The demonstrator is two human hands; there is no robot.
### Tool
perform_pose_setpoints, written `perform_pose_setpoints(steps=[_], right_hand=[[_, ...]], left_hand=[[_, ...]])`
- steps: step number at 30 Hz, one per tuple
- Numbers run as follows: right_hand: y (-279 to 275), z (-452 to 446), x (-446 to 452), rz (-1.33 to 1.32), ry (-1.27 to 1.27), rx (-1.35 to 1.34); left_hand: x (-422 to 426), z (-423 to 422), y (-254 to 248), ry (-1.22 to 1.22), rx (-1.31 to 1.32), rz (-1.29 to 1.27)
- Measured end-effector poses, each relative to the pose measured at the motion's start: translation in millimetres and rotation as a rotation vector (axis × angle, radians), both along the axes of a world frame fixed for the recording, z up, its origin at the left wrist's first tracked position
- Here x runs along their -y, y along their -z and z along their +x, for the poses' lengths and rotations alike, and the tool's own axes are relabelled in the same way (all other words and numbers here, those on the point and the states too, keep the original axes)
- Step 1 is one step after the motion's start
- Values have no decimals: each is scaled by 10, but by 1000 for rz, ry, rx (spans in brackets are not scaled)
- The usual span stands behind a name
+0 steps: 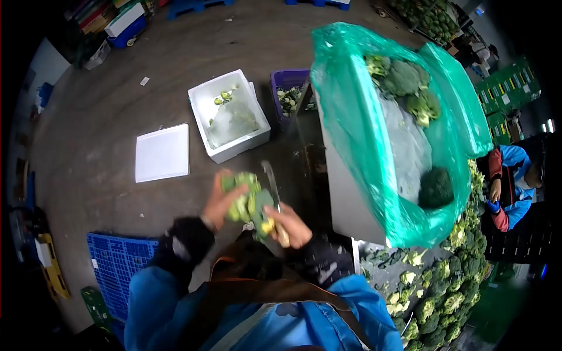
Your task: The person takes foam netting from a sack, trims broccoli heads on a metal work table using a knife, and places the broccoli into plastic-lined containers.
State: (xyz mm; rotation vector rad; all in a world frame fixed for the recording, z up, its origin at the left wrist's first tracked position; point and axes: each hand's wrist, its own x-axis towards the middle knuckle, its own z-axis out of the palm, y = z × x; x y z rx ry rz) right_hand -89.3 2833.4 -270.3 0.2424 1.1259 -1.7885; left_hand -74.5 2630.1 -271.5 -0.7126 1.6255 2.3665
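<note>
My left hand (218, 202) grips a head of broccoli (244, 199), its cut stems turned up and slightly blurred. In my right hand (293, 227) is a knife (271, 184), its blade pointing up and away beside the broccoli. The fingers of that hand wrap the handle, close to the yellowish lower edge of the broccoli. To the right stands a white box lined with a green plastic bag (363, 146). Several broccoli heads (404, 79) lie inside at its far end, and a darker head (436, 187) sits at the near end.
A white foam box (211, 153) with scraps and clear film stands ahead, its lid (162, 153) on the floor. Beside it is a purple crate (282, 75) of trimmings. A blue pallet (120, 263) lies left. Many broccoli heads (433, 304) cover a surface at right, near another person (514, 181).
</note>
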Motion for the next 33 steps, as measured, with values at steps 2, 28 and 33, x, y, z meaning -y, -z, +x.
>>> perform_pose_setpoints(steps=[2,28,33], right_hand=[[105,-652,563,-63,46,-135],[161,1752,-2347,1061,4,-781],[173,2345,-2962,961,303,-806]], left_hand=[[578,-713,74,-13,42,-89],[14,-831,635,43,-35,-326],[-1562,-987,-1134,249,-615,-384]])
